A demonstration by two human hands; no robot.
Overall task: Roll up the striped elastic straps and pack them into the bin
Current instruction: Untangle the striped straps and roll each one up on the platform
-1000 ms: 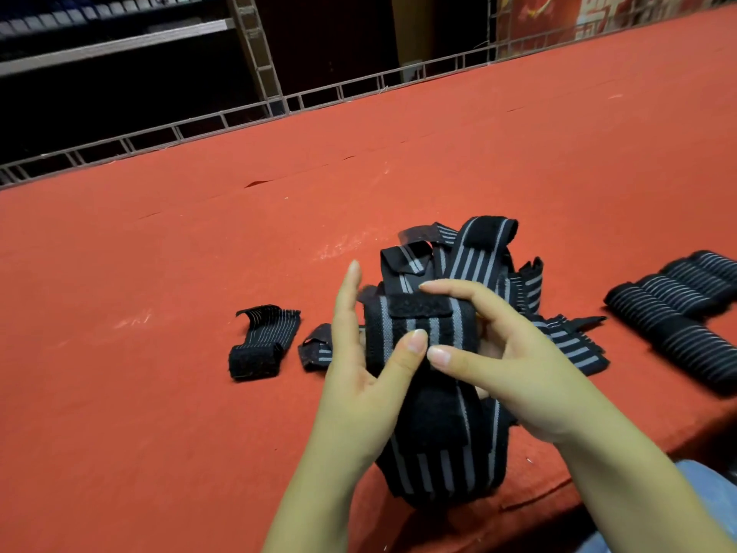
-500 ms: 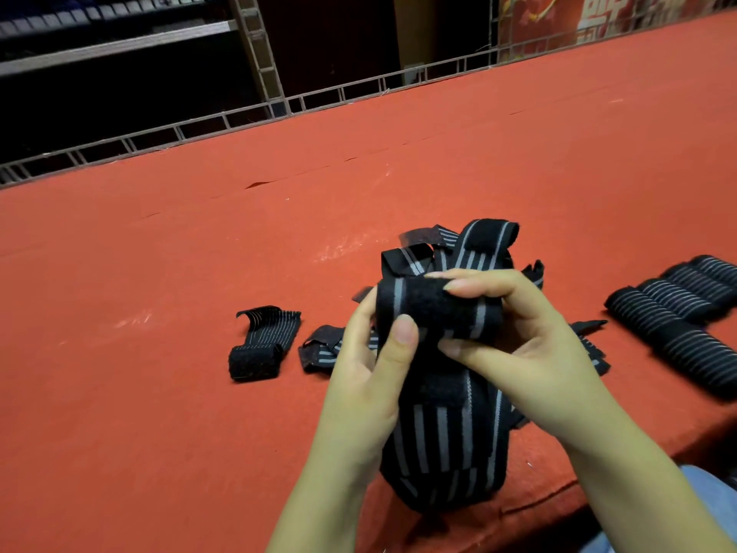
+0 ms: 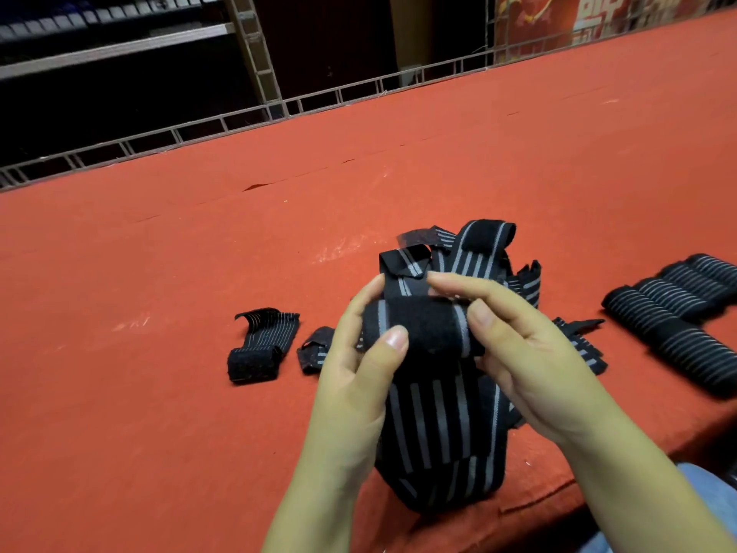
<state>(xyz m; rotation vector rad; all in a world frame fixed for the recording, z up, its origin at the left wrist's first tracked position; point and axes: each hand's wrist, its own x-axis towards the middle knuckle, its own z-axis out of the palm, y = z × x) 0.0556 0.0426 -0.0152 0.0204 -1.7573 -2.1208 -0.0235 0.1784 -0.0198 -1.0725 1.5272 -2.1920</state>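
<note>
Both hands pinch the strap roll (image 3: 418, 329): left hand (image 3: 359, 377) thumb on front, right hand (image 3: 530, 365) fingers curled round its end. Loose tail (image 3: 434, 445) hangs below grip; strap pile (image 3: 482, 253) behind; finished rolls (image 3: 678, 313) right on red surface (image 3: 159, 433).

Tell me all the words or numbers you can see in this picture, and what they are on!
Big pale characters on the red poster behind the wire rail, top right: cut off by the frame and blurred, not readable.
Striped strap held by the left hand and right hand: no text.
Rolled straps on the red table: no text.
</note>
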